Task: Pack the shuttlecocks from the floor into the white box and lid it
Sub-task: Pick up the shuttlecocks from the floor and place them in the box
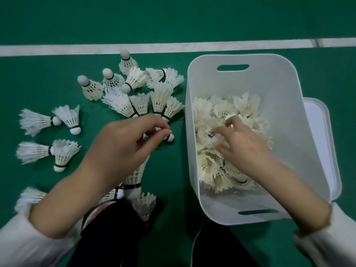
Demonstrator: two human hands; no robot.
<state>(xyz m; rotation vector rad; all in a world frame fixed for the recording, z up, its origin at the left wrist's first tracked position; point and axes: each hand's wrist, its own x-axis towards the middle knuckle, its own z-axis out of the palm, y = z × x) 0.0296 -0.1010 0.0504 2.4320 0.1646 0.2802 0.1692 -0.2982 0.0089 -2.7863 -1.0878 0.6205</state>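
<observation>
Several white feathered shuttlecocks (123, 105) lie scattered on the green floor left of the white box (279, 89). The box stands open, its bottom covered by a pile of shuttlecocks (227, 110). My left hand (125, 145) hovers over the floor cluster, and its curled fingertips pinch the cork end of one shuttlecock (170, 137). A stacked pair of shuttlecocks (134, 178) lies partly hidden under that hand. My right hand (242, 143) is inside the box, with fingers spread loosely on the pile and a blurred shuttlecock at its fingertips. The white lid (319, 143) lies flat on the floor against the box's right side.
A white court line (173, 47) crosses the floor beyond the shuttlecocks and box. My legs in black trousers (115, 237) fill the bottom centre, with one shuttlecock (145, 206) lying against them. More shuttlecocks (38, 120) sit at the far left.
</observation>
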